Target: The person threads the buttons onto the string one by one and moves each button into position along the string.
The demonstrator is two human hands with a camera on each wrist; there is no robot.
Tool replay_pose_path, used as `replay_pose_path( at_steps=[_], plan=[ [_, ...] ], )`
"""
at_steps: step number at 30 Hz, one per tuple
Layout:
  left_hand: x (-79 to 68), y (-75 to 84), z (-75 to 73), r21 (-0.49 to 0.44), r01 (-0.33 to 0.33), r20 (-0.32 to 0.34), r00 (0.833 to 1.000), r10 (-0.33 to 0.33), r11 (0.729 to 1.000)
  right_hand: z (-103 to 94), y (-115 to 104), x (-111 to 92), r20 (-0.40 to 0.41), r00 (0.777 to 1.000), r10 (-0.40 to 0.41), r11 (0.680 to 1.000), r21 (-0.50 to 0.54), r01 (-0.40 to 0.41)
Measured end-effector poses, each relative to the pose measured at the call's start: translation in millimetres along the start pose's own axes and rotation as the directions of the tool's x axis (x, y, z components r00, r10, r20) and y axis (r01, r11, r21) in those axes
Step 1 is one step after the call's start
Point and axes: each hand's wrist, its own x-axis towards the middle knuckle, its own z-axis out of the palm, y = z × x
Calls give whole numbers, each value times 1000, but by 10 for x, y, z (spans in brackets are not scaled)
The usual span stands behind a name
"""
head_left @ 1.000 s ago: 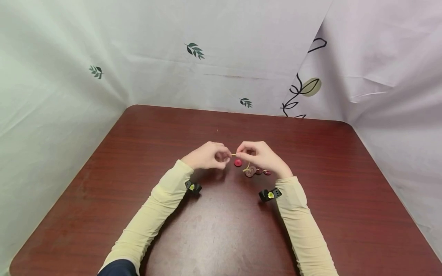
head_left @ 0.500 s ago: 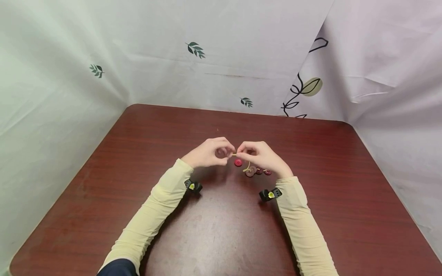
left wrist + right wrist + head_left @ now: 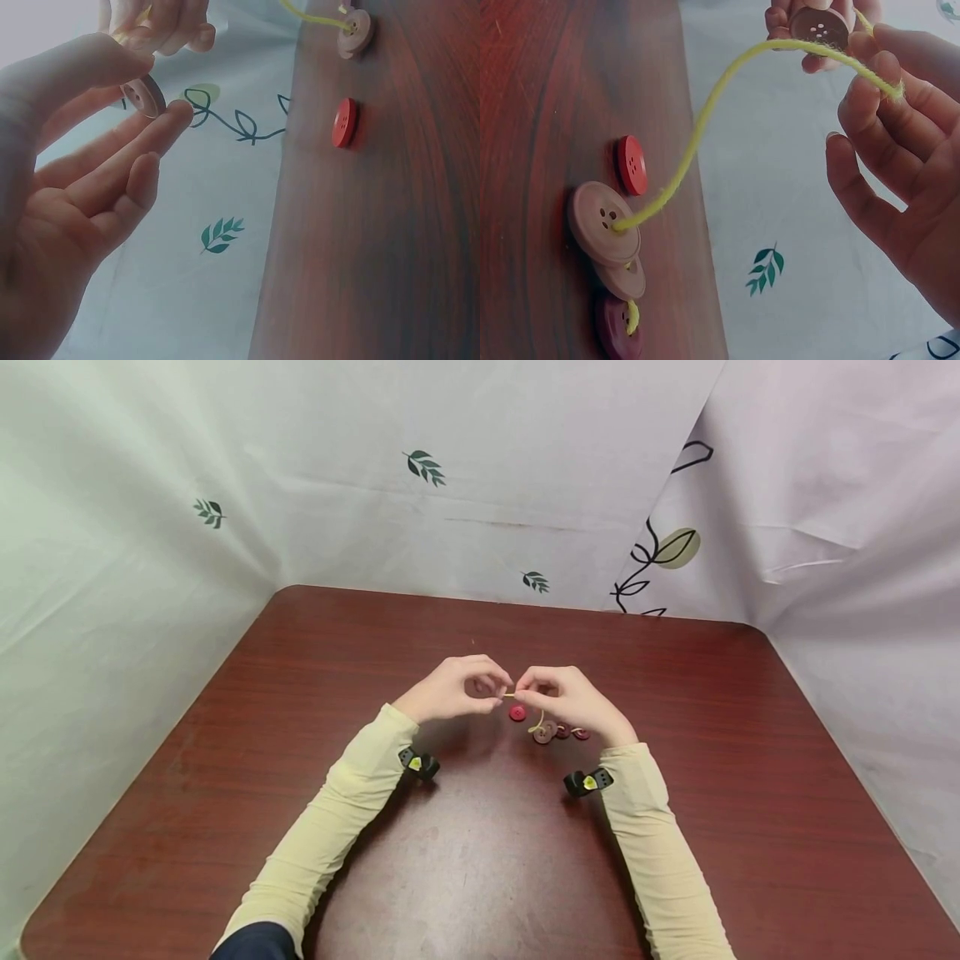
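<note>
My left hand [image 3: 456, 687] pinches a brown four-hole button [image 3: 821, 27] on edge between thumb and fingertips, above the table. Opposite it, my right hand [image 3: 572, 700] pinches a yellow yarn [image 3: 712, 105] close to its end. A short piece of that yarn spans the small gap between the two hands in the head view. From the right fingers the yarn arcs down through a large brown button [image 3: 604, 223] on the table. Behind that lie another brown button [image 3: 624, 279] and dark red ones [image 3: 619, 330], strung on the same yarn.
A loose bright red button [image 3: 345, 124] lies on the table under the hands, beside the strung ones. The reddish-brown wooden table [image 3: 465, 860] backs onto a white cloth [image 3: 322, 468] with leaf prints. Each wrist wears a black camera strap [image 3: 587, 782].
My left hand has come right and slightly up, closer to my right hand, its fingers shifting around the button. The right hand and the buttons on the table have stayed nearly still.
</note>
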Motion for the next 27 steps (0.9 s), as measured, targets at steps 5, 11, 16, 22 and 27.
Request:
replay_pose_path(
  at_steps=[5, 11, 16, 22, 27],
  plan=[
    [3, 18, -4, -20, -17, -20, 1000, 16, 1000, -14, 12, -5, -6, 1000, -18, 1000, -6, 18],
    [-5, 24, 3, -86, 6, -34, 999, -9, 996, -10, 12, -7, -10, 1000, -23, 1000, -21, 23],
    [1, 39, 5, -109, 12, -46, 999, -17, 994, -13, 21, -7, -28, 999, -20, 1000, -22, 19],
    [8, 48, 14, -121, 22, -68, 997, -30, 992, -30, -13, -20, -58, 998, -16, 1000, -6, 16],
    [3, 52, 12, -120, 10, -70, 997, -18, 993, -34, -28, -20, -63, 998, -26, 1000, -4, 26]
  ],
)
